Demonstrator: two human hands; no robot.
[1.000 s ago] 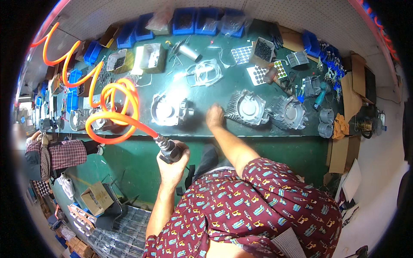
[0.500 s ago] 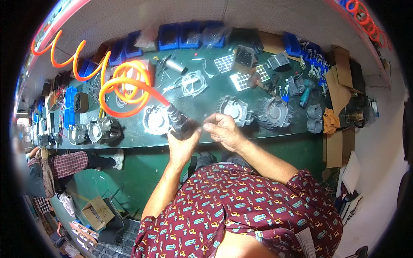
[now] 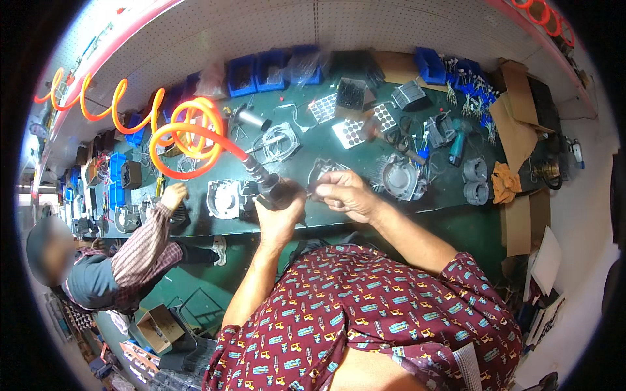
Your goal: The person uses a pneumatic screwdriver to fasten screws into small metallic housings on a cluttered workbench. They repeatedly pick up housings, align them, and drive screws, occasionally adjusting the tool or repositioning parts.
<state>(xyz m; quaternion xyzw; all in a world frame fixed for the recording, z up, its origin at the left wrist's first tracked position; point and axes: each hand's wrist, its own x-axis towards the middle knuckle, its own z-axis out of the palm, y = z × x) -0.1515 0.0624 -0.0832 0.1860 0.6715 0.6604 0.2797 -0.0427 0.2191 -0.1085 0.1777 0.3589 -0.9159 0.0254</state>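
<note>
My left hand (image 3: 280,220) is closed round a dark air-powered driver (image 3: 261,177), whose back end joins a coiled orange air hose (image 3: 189,171). Close beside it, my right hand (image 3: 352,197) has thumb and fingertips pinched together near the driver; whatever small piece they hold is too dark to make out. A cast metal housing (image 3: 224,199) sits on the green bench left of the driver. Behind my right fingers a second housing (image 3: 322,167) is partly hidden. Further right stands a finned housing (image 3: 399,177), apart from both hands.
Blue bins (image 3: 270,70) line the back of the bench, with cards of round dark pads (image 3: 351,133) and looped cable (image 3: 280,143) before them. A teal power tool (image 3: 458,144) and orange cloth (image 3: 505,184) lie right. At left, a co-worker's hand (image 3: 174,194) reaches over the bench.
The view has shifted, so bench items sit further left. The co-worker at left has come closer, with an arm now over the bench. My hands stay together around the driver.
</note>
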